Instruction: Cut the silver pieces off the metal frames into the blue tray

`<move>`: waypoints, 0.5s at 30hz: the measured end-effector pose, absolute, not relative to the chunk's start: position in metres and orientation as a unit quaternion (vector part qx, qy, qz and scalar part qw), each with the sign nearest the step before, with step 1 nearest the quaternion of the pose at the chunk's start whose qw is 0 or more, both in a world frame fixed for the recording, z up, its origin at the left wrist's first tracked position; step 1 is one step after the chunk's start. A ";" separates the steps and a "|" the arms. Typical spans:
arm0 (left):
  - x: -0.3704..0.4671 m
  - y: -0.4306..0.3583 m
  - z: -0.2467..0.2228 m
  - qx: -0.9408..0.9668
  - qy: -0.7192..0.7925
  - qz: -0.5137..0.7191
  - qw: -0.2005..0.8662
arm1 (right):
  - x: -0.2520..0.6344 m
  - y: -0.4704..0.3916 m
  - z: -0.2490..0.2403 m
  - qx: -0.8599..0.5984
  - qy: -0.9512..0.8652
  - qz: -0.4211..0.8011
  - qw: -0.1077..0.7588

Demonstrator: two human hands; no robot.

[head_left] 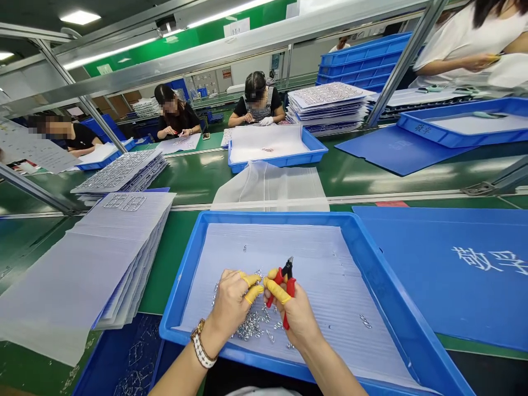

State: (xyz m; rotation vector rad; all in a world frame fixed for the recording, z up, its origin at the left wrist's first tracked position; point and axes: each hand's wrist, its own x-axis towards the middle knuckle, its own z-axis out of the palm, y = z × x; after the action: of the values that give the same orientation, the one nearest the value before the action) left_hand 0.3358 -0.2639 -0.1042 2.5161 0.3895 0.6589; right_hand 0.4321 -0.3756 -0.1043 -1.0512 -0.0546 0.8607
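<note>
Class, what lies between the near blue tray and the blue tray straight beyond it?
Head view: a translucent sheet, a pale rail and green work surface.

Two hands, the left hand (233, 300) and the right hand (295, 302), are over one blue tray (379, 278), with one pair of red-handled cutters (287, 289) in the right and a heap of metal pieces (249, 325), too many to count, below the left. Left of the left hand stand two stacks, one farther stack (119, 171) and one nearer stack (132, 247) bearing two wire frames (132, 203). Right of the right hand lie two blue boards (429, 291).
</note>
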 end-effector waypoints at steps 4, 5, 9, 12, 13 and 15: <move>0.336 -0.265 -0.105 0.938 0.121 0.259 0.196 | 0.433 -0.373 -0.104 -0.491 -0.027 0.410 0.768; 0.336 -0.266 -0.104 0.940 0.114 0.260 0.188 | 0.433 -0.373 -0.104 -0.487 -0.023 0.414 0.769; 0.337 -0.267 -0.103 0.947 0.096 0.251 0.175 | 0.434 -0.374 -0.107 -0.476 -0.011 0.428 0.768; 0.338 -0.268 -0.101 0.952 0.096 0.235 0.169 | 0.434 -0.374 -0.110 -0.456 -0.004 0.443 0.772; 0.338 -0.269 -0.100 0.955 0.098 0.226 0.166 | 0.434 -0.374 -0.111 -0.450 0.001 0.446 0.774; 0.340 -0.269 -0.099 0.959 0.106 0.207 0.160 | 0.434 -0.374 -0.113 -0.443 0.011 0.449 0.776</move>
State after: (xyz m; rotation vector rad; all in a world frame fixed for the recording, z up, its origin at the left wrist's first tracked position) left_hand 0.3396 -0.2694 -0.0991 2.7408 0.3037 0.5904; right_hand 0.4344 -0.3735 -0.1134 -0.9579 0.0234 0.9726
